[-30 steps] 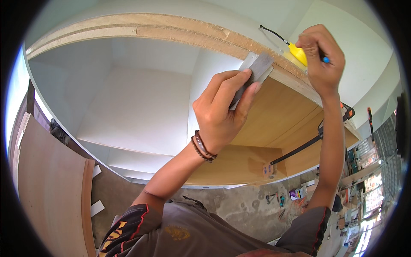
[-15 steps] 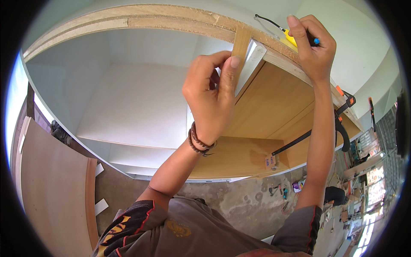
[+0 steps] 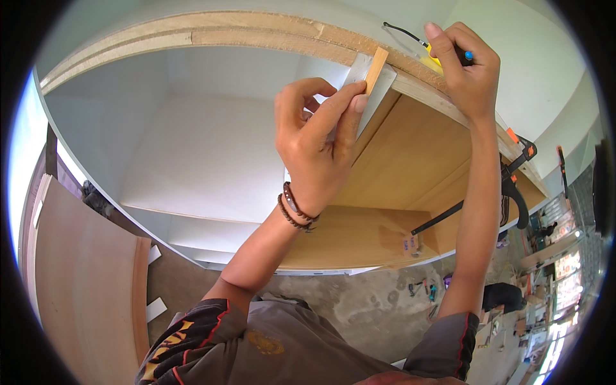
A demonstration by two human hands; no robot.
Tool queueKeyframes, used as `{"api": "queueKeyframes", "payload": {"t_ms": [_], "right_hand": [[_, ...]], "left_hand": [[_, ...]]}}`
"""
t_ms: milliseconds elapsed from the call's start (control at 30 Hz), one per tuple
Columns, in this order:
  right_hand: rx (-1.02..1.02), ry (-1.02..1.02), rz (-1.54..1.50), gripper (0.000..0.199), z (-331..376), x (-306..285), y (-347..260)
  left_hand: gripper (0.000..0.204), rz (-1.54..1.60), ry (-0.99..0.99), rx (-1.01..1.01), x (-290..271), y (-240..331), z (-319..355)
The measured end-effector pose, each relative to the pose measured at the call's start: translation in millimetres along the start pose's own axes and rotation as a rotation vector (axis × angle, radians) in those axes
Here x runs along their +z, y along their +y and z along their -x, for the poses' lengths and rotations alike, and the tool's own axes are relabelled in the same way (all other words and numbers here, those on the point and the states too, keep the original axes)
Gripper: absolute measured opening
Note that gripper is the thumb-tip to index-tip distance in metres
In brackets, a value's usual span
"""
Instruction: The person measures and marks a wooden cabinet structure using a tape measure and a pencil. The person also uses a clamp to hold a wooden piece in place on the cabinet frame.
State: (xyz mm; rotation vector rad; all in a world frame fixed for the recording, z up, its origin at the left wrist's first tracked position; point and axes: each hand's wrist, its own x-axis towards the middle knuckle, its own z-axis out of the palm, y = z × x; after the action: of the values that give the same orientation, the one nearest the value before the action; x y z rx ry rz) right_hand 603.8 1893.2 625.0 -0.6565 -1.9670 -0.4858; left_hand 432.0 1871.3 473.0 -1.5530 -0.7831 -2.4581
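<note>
My left hand (image 3: 314, 125) pinches a thin light-brown wood strip (image 3: 377, 69) between thumb and fingers. The strip stands tilted at the top edge of a white divider panel (image 3: 380, 96), close to the cabinet's raw wood rail (image 3: 269, 40). My right hand (image 3: 471, 77) is curled around a slim pen (image 3: 469, 56), of which mainly a blue end shows. Beside that hand, and partly hidden by it, a yellow tool (image 3: 434, 58) with a black cord lies by the rail.
A black bar clamp (image 3: 513, 173) grips the cabinet's right edge. White shelves (image 3: 192, 173) and a wood-toned compartment (image 3: 410, 154) lie below my hands. A large brown panel (image 3: 90, 269) stands at left; several tools (image 3: 423, 290) lie on the concrete floor (image 3: 366, 308).
My left hand has turned the strip from its broad face to its narrow edge, shifting it slightly right. More of the divider's top shows. The right hand has barely moved.
</note>
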Motion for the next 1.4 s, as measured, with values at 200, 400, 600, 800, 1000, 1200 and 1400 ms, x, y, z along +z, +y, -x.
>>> {"api": "queueKeyframes", "payload": {"t_ms": [200, 400, 600, 800, 1000, 1200, 1400], "right_hand": [[-0.009, 0.007, 0.035, 0.039, 1, -2, -1], [0.019, 0.003, 0.044, 0.042, 2, -2, 2], [0.036, 0.003, 0.054, 0.043, 3, -2, 2], [0.055, -0.007, 0.041, 0.041, 2, 0, 1], [-0.079, 0.065, 0.082, 0.024, -2, 0, 4], [-0.129, 0.23, 0.063, 0.024, -1, -10, 11], [-0.609, 0.435, 0.398, 0.056, -16, -32, 23]], "left_hand": [[0.017, 0.05, -0.116, 0.071, -7, -9, -5], [0.016, 0.131, -0.132, -0.003, -8, -5, -5], [0.021, 0.09, -0.172, -0.034, -11, -1, -4], [0.032, 0.086, -0.256, 0.035, -15, -5, -6], [0.035, 0.032, -0.273, 0.063, -17, -4, -7], [0.035, 0.059, -0.321, -0.002, -18, 3, -10], [0.033, 0.088, -0.283, -0.018, -12, 4, -10]]}}
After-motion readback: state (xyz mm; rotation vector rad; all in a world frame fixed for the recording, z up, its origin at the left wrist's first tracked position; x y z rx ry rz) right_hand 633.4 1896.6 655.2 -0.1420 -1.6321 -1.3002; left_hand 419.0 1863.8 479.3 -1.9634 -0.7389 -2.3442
